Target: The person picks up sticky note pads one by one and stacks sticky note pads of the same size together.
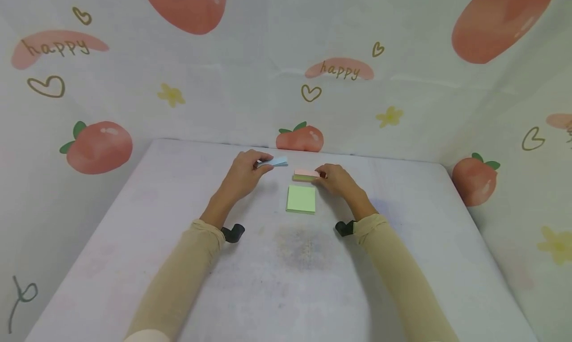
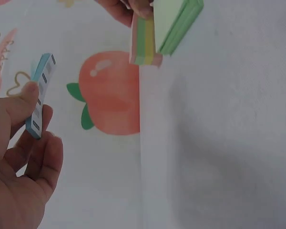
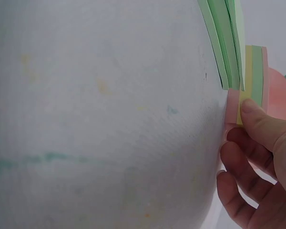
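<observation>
My left hand (image 1: 243, 174) pinches a thin light-blue sticky note pad (image 1: 279, 161) between thumb and fingers, raised above the table's far part. In the left wrist view, a white face of the blue pad (image 2: 41, 90) shows a row of small dark printed marks. With thumb and fingers, my right hand (image 1: 338, 178) holds the right end of a sticky note stack (image 1: 305, 175) layered in pink, yellow and green. Nearer to me lies a square pad of green sticky notes (image 1: 301, 199), several layers thick, just in front of the striped stack (image 3: 256, 76).
The white-covered table (image 1: 277, 302) meets a white backdrop (image 1: 250, 84) printed with peaches, hearts, flowers and "happy". A greyish stain (image 1: 306, 245) marks the cover in front of the green pad. Dark wrist devices (image 1: 234, 233) show at both cuffs.
</observation>
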`<state>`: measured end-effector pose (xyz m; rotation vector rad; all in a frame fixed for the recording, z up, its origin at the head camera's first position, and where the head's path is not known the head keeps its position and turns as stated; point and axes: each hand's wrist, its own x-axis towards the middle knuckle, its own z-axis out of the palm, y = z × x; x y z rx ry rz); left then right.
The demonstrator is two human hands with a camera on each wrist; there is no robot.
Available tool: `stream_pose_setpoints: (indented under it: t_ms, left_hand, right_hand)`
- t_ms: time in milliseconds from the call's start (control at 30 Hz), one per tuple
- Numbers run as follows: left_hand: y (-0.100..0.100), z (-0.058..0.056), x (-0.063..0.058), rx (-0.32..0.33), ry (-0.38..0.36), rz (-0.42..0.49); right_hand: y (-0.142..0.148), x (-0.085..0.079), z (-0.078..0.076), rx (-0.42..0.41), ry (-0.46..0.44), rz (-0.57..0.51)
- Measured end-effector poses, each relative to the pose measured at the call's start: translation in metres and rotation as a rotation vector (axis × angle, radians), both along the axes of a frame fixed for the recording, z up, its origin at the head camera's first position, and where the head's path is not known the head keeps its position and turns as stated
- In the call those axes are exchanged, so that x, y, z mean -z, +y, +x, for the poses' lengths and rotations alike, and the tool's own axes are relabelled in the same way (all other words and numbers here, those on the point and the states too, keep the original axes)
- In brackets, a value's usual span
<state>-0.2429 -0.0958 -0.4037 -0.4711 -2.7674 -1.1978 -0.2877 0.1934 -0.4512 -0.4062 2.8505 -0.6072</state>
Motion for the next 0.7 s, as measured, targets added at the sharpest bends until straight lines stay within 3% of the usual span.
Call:
stream_pose_setpoints:
  t_ms: [400, 700]
  left_hand:
    - [0.028, -0.012, 0.001, 0.001, 0.067, -0.082]
    - [0.045, -0.026, 0.009, 0.002, 0.033, -0.12]
  right_hand:
    - [0.0, 0.001, -0.001, 0.009, -0.011, -0.004]
    - [0.001, 0.001, -0.001, 0.009, -0.005, -0.009]
